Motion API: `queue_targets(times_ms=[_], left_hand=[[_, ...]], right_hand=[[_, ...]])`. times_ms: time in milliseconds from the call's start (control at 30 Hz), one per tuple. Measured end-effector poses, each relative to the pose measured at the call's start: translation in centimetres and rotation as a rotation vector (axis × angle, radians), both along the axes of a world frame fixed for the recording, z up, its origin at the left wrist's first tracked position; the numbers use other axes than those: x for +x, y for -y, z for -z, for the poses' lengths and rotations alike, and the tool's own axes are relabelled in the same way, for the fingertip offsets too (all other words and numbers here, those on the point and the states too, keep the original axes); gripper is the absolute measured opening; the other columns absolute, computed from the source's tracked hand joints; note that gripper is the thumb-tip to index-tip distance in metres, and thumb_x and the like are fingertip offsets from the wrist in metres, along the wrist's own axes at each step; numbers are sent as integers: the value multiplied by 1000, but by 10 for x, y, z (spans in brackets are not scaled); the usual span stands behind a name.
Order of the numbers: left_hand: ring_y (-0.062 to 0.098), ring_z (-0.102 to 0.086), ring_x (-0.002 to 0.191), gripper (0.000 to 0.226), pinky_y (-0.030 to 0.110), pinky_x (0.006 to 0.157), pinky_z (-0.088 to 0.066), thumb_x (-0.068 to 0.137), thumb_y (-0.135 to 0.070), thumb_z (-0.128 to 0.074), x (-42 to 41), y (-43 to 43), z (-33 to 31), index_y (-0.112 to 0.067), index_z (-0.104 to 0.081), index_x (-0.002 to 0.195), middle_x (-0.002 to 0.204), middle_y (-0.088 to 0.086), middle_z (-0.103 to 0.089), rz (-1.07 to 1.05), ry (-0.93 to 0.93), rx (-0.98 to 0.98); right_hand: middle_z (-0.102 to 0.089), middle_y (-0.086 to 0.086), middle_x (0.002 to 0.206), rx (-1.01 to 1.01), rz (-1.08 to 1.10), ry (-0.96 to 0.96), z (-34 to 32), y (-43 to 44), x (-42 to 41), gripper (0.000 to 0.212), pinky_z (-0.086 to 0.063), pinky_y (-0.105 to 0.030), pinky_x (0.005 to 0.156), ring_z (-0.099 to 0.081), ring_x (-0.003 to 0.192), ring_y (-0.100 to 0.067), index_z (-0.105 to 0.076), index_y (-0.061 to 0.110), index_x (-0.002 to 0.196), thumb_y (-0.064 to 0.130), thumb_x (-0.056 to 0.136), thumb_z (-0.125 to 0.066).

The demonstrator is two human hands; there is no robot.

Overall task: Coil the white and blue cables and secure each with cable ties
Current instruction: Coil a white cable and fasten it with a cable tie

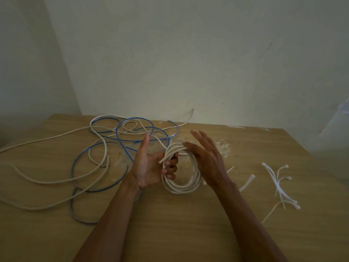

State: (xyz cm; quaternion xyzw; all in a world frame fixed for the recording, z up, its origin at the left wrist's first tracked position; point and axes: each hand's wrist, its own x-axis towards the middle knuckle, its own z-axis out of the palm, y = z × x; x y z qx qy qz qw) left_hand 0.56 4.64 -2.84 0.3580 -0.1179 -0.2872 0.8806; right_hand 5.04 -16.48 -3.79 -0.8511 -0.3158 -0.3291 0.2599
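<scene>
— Looking down, what do we have in our hands?

— Our left hand (151, 165), just left of the frame's centre, lies palm up. Its fingers are curled round one side of a coil (181, 187) of white cable, and the thumb points straight up, away from the coil. Our right hand (205, 157), just right of centre, grasps nothing. Its fingers are straight and spread in front of the coil's right side, and we cannot tell whether it touches the loops.

— Where is the rest of the cable?

— From the top of the coil, the loose white cable (47, 182) runs up and left into wide loops over the left half of the wooden table (188, 233). There it is tangled with the blue cable (124, 146). White strands run off the left edge of the frame, and one end lifts against the wall (170, 53) at upper centre.

— And the ties?

— A small heap of white cable ties (279, 186) lies at the right, well apart from both hands. A few single ones lie between the heap and our right wrist.

— How much room do we have?

— The table's far edge meets the wall just behind the tangle. Its right edge slants down the right side of the frame, near the ties. Bare wood shows across the bottom of the frame, between and beside our forearms.
</scene>
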Motion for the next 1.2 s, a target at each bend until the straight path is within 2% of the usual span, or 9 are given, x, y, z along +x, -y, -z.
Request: queue_targets(times_ms=[167,233,367,433,500,567,867,1033,1200], left_hand=[[7,-32,48,43,24,52,-33,92,-51,-63,-3,4,-4,-9,-57,97,64,-4,-34,-54,97,243],[4,-30,45,30,21,49,-33,98,-41,-56,-5,9,-6,-11,-55,93,62,-5,-31,-92,117,336],[3,-26,45,33,20,49,-28,104,-34,-45,-10,11,-7,-15,-47,77,61,-5,-29,-109,199,499],[3,-29,46,31,18,49,-29,103,-34,-47,-10,8,-6,-15,-46,78,61,-6,-31,-65,230,521],[3,-29,45,28,17,47,-29,101,-35,-50,-11,8,-7,-13,-49,84,61,-6,-30,-45,225,520],[4,-26,45,31,17,46,-27,101,-38,-50,-11,13,-10,-12,-51,84,61,-4,-26,-91,226,574],[10,-44,39,59,26,50,-37,105,-53,-35,-4,59,5,-12,-60,70,46,-7,-47,-703,324,1027],[7,-26,38,40,22,41,-21,105,-46,-41,-7,49,-9,-14,-54,84,50,-4,-32,-375,107,610],[6,-18,37,54,20,38,-15,105,-53,-32,-6,49,-12,-17,-49,68,48,-8,-23,-255,-14,711]], right_hand=[[-46,-7,154,-30,-74,-4,-1,-7,-8,40,-41,-39,108,-37,145,-31,-67,27,127,4,94,-64],[-44,-7,155,10,-84,-43,-3,-10,-12,47,-43,-44,111,-35,147,-29,-60,26,136,3,95,-62],[-22,1,165,-250,-88,-244,-12,-25,-31,79,-13,-49,122,-11,155,-22,-26,30,156,15,82,-48],[-45,0,149,-366,-64,-288,-14,-29,-31,66,-24,-51,117,-37,142,-26,-41,27,146,19,83,-59],[-60,-2,117,-358,-16,-307,-20,-27,-26,40,-43,-40,87,-59,110,-29,-54,19,123,22,85,-66],[-65,-4,100,-337,101,-312,-26,-22,-20,21,-35,-33,65,-64,90,-33,-52,17,108,25,89,-60],[-67,-14,94,-278,370,-361,-14,-16,-14,19,-36,-35,64,-66,85,-39,-52,14,101,32,96,-47],[-68,-15,99,-323,363,-332,-21,-18,-11,24,-33,-34,65,-66,91,-40,-51,13,103,36,96,-50],[-69,-12,94,-338,307,-325,-19,-10,-7,14,-35,-34,63,-65,84,-40,-51,14,100,26,95,-49]])
